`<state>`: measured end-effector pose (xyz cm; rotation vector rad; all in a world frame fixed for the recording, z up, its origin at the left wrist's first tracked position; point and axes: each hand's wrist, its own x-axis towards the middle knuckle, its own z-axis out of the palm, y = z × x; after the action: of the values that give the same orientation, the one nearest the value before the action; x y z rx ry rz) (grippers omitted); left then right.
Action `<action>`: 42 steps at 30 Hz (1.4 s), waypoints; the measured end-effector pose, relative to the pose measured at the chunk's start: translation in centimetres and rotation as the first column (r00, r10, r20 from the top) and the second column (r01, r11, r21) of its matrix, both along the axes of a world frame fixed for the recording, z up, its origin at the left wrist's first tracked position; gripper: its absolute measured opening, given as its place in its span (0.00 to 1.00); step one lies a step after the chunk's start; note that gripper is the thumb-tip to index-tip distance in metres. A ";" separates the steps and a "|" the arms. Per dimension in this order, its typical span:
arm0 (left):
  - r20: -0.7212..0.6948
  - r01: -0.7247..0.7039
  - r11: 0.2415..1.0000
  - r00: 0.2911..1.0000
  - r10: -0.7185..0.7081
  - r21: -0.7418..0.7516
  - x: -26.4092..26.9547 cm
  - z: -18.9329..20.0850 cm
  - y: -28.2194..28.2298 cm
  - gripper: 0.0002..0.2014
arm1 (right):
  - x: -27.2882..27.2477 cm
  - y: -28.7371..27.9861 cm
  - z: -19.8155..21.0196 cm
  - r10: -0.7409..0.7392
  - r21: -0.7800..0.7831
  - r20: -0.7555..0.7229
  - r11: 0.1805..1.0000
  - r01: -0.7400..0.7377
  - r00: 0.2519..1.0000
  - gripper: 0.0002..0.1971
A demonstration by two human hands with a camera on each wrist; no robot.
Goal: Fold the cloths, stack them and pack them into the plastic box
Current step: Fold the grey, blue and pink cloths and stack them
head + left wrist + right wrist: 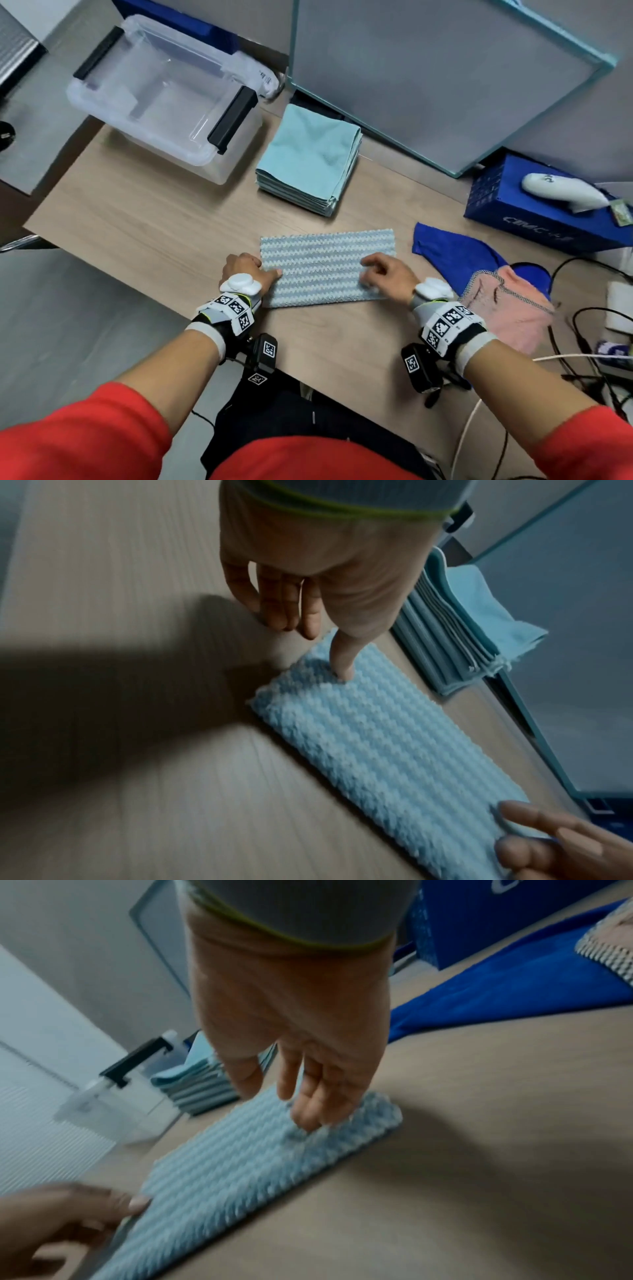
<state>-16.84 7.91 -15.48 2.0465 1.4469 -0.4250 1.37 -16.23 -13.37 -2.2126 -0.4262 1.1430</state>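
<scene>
Light-blue zigzag-textured folded cloth (327,267) lies flat on wooden table (144,219). Left hand (245,270) thumb presses its left end, right hand (388,277) fingertips press its right end; neither grasps. Beyond both: stack of folded teal cloths (308,161), clear plastic box (161,99).

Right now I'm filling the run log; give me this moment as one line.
stage: folding | zigzag cloth half-folded flat on table | left hand thumb pressing | right hand fingertips pressing | plastic box empty | folded stack unpacked
</scene>
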 end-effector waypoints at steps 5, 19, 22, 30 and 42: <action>-0.127 -0.009 0.999 0.992 0.004 -0.035 1.3 0.8 -1.6 0.19 | 0.0 0.0 -1.1 -0.025 -0.040 0.014 0.999 0.026 1.000 0.06; 0.470 0.070 0.668 0.765 0.441 -0.741 7.0 7.3 -7.7 0.09 | -1.1 2.9 2.8 -0.130 0.258 -0.501 0.921 0.291 0.856 0.24; 0.322 0.015 0.541 0.818 0.477 -0.841 8.8 8.1 -8.6 0.28 | -0.8 2.5 2.0 -0.215 0.242 -0.429 0.908 0.341 0.877 0.31; 0.209 -0.204 0.786 0.898 0.388 -0.584 8.1 3.0 -6.2 0.12 | 2.2 -0.1 -0.6 -0.309 -0.088 -0.005 0.948 0.307 0.951 0.07; 0.176 -0.167 0.727 0.912 0.371 -0.666 11.6 1.7 -10.9 0.24 | 2.6 -1.5 -0.9 -0.223 -0.215 0.077 0.948 0.235 0.972 0.16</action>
<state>-5.23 -3.00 -13.74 1.2544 1.1713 -0.3927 3.94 -17.72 -14.29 -2.4140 -0.0577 1.0529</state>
